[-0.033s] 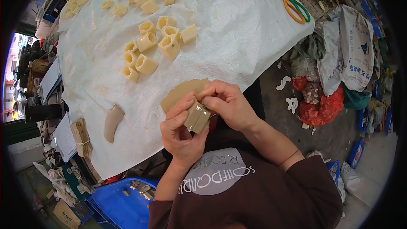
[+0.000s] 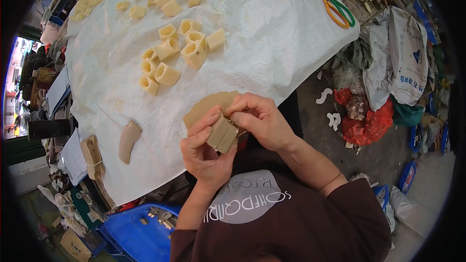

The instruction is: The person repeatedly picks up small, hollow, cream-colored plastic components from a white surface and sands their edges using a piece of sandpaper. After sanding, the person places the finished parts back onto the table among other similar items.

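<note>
My left hand (image 2: pixel 208 153) is closed around a small tan box-shaped piece (image 2: pixel 222 135), holding it tilted over the near edge of the table. Thumb and index finger of my right hand (image 2: pixel 259 119) are pinched at its upper right edge; what lies between those fingertips is hidden. Just beyond the hands is a flat tan sheet (image 2: pixel 201 107) with a curved, slightly ragged edge, partly covered by my fingers. To the left, a curved tan strip (image 2: pixel 129 140) lies alone on the white cloth (image 2: pixel 262 53).
Several pale yellow hollow blocks (image 2: pixel 168 75) stand and lie farther back. Scissors (image 2: pixel 337 12) with orange and green handles rest at the right corner. A blue tub (image 2: pixel 131 228) with small pieces is at lower left. Red bags (image 2: pixel 374 123) and a white sack (image 2: pixel 407 58) sit at right.
The box-shaped piece has turned slightly and shifted a little to the left with my left hand, and the bright shine on its top is gone. My right hand stays almost in place.
</note>
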`<action>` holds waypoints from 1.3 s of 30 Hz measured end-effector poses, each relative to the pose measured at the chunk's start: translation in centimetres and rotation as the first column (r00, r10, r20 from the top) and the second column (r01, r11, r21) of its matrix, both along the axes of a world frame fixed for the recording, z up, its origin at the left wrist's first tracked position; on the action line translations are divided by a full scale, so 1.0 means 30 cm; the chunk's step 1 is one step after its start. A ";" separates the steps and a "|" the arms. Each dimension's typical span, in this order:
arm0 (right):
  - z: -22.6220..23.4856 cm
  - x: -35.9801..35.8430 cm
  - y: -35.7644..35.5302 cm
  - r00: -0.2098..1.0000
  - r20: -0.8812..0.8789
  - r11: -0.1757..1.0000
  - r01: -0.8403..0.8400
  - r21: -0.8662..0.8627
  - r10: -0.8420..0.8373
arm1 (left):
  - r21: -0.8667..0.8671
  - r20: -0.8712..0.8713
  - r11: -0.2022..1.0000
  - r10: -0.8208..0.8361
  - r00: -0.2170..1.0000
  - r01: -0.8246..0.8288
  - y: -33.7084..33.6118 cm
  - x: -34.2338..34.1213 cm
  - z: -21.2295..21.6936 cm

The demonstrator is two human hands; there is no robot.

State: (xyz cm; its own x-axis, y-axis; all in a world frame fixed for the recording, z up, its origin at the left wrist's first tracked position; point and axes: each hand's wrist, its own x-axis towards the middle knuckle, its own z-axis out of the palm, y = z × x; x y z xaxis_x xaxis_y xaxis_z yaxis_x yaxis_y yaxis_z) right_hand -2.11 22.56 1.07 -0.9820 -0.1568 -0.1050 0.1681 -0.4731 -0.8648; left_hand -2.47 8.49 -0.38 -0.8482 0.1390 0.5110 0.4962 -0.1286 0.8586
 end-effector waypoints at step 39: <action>0.008 -0.048 0.038 0.905 -0.378 0.917 -0.032 0.397 0.195 | 0.398 0.484 0.797 -0.603 0.634 0.454 -0.109 -0.056 0.014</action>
State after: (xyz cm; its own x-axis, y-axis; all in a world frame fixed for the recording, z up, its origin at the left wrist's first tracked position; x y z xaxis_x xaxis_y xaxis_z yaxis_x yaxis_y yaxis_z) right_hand -3.55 23.70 1.32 -0.9283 -0.2989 0.2211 -0.1998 -0.1005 -0.9747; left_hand -4.14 5.23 0.04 -0.7944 0.6059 0.0425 -0.2814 -0.4292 0.8582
